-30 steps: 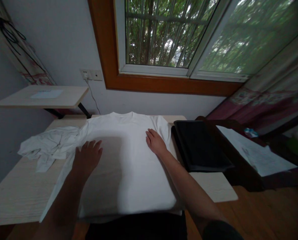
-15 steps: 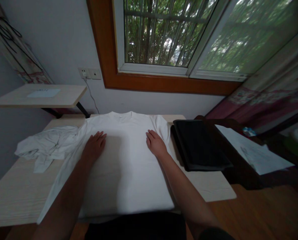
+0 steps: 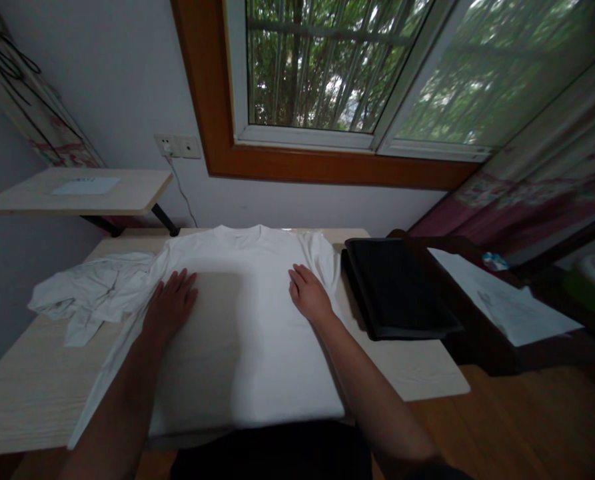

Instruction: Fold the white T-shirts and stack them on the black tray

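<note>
A white T-shirt [image 3: 262, 320] lies spread on the pale wooden table [image 3: 32, 387], its collar toward the wall and its hem at the near edge. My left hand [image 3: 171, 303] rests flat on the shirt's left side, fingers outstretched and a little apart. On the right side of the cloth, below the sleeve, my right hand [image 3: 308, 292] lies flat with fingers extended. Neither hand grips anything. Beside the shirt's left sleeve sits a crumpled white garment [image 3: 92, 287], which touches or overlaps the sleeve; I cannot tell which.
Black folded items [image 3: 402, 287] are stacked at the table's right. Beyond them, papers [image 3: 502, 300] lie on a dark surface. A raised shelf [image 3: 142, 190] holding a sheet of paper stands at the back left. A cable runs from the wall socket [image 3: 177, 146] behind the table.
My left hand has slid left and slightly toward me across the shirt, its fingers spreading a little. My right hand has shifted only slightly. The shirt has moved slightly left with it.
</note>
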Motion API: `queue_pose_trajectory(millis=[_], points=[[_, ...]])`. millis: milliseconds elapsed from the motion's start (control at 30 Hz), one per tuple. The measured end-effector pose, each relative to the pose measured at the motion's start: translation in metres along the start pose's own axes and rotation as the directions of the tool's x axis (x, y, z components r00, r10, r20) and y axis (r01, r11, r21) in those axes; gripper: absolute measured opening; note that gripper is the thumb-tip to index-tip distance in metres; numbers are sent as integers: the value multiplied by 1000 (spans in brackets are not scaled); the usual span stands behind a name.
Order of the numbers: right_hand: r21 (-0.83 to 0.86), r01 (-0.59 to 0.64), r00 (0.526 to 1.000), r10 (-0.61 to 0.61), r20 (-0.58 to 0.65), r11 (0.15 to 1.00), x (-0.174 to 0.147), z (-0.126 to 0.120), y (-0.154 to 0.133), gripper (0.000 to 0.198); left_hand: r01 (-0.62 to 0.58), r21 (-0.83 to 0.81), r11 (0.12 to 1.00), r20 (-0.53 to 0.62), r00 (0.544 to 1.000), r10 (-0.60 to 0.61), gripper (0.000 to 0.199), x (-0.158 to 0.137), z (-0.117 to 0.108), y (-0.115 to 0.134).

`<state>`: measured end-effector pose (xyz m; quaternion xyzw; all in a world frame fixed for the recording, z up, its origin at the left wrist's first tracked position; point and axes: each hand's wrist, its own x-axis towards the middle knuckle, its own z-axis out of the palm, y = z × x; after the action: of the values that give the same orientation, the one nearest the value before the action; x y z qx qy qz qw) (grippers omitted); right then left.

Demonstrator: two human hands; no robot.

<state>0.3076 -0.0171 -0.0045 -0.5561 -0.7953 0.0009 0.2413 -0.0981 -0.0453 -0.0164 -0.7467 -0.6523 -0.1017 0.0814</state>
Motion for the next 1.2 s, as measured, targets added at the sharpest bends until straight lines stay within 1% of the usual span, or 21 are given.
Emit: queue_pose_trajectory(millis=[167, 300, 433, 533, 700, 833, 933, 1067, 1200], points=[[-27, 12, 1000, -11, 4, 1000, -1, 2, 1, 42, -1, 0, 1000, 24, 1000, 1, 56, -1, -1, -2], [-71, 36, 999, -33, 42, 997, 10, 11, 4, 46, 7, 13, 1000, 17, 1000, -7, 56, -1, -4, 1], [-86, 85, 990, -75, 120, 993, 38, 26, 3, 50, -2, 19, 1000, 0, 1000, 2, 56, -2, -6, 4], [-77, 110, 983, -97, 158, 991, 65, 40, -2, 53, 0, 15, 1000, 18, 1000, 0, 56, -2, -7, 4], [-83, 92, 978, -75, 193, 992, 109, 58, -6, 58, 13, 9, 1000, 12, 1000, -13, 58, -1, -6, 2], [-88, 44, 971, -22, 237, 995, 132, 65, 7, 63, 33, 13, 999, 8, 999, -33, 59, 1, -4, -1], [-96, 21, 975, 1, 221, 995, 139, 66, 23, 62, 32, 17, 999, 5, 999, -32, 59, 1, -3, -2], [-96, 14, 984, 4, 179, 995, 141, 62, 42, 59, 38, 25, 999, -2, 999, -38, 58, 1, -4, -2], [-78, 26, 993, -17, 114, 997, 136, 53, 47, 52, 28, 17, 999, -4, 1000, -28, 58, 0, -5, -1]])
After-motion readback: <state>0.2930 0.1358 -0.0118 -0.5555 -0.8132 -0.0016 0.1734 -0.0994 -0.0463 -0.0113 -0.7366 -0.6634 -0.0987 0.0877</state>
